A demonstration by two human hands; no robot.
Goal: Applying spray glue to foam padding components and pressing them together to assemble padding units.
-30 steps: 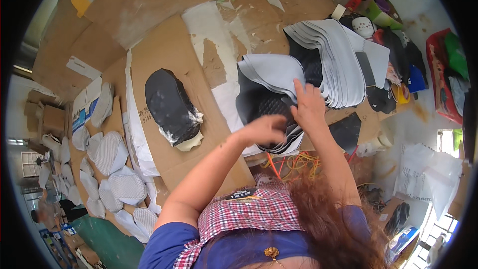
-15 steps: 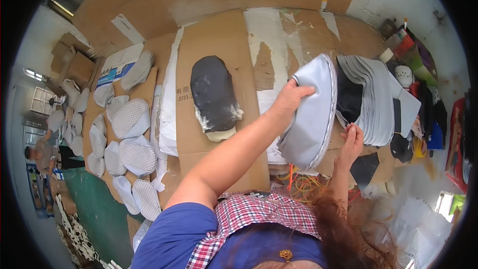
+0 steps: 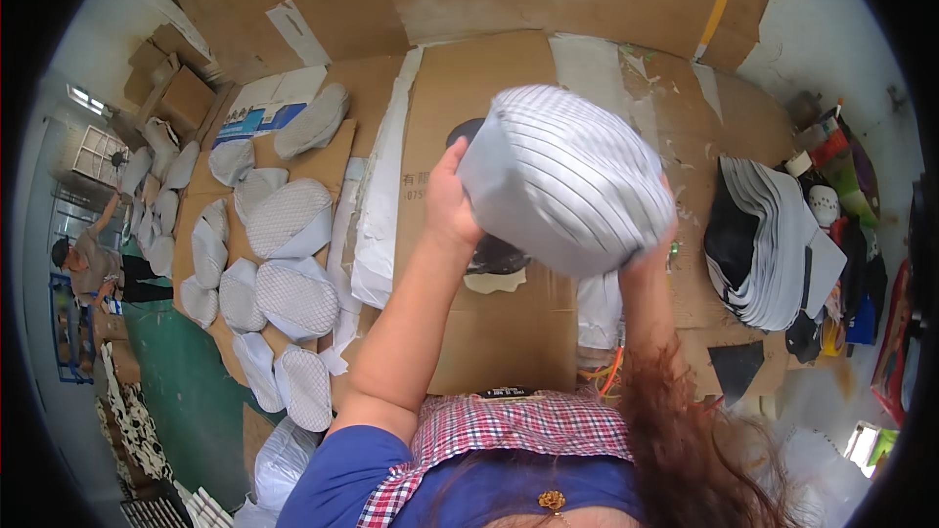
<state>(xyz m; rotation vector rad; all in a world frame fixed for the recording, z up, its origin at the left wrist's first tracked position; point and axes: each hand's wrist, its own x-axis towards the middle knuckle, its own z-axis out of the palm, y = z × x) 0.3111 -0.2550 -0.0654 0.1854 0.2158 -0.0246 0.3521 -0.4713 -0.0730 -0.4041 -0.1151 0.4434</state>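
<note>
Both my hands hold up a grey ribbed fabric cover (image 3: 567, 176), domed and stretched, above the cardboard-covered table (image 3: 509, 332). My left hand (image 3: 448, 203) grips its left edge. My right hand (image 3: 653, 246) grips its lower right edge and is mostly hidden behind the fabric. A black rounded form (image 3: 497, 254) lies on the cardboard beneath the cover, largely hidden by it. A stack of grey and black flat fabric pieces (image 3: 773, 240) lies to the right.
Several finished grey domed pieces (image 3: 284, 264) lie in rows on the left of the table. Cardboard boxes (image 3: 176, 88) stand at the far left. Another person (image 3: 93, 269) is on the green floor at the left. Bottles and clutter (image 3: 831, 152) fill the right side.
The grey cover came off the right-hand stack and moved left over the black form. My right hand, earlier low by the stack, now grips the cover too.
</note>
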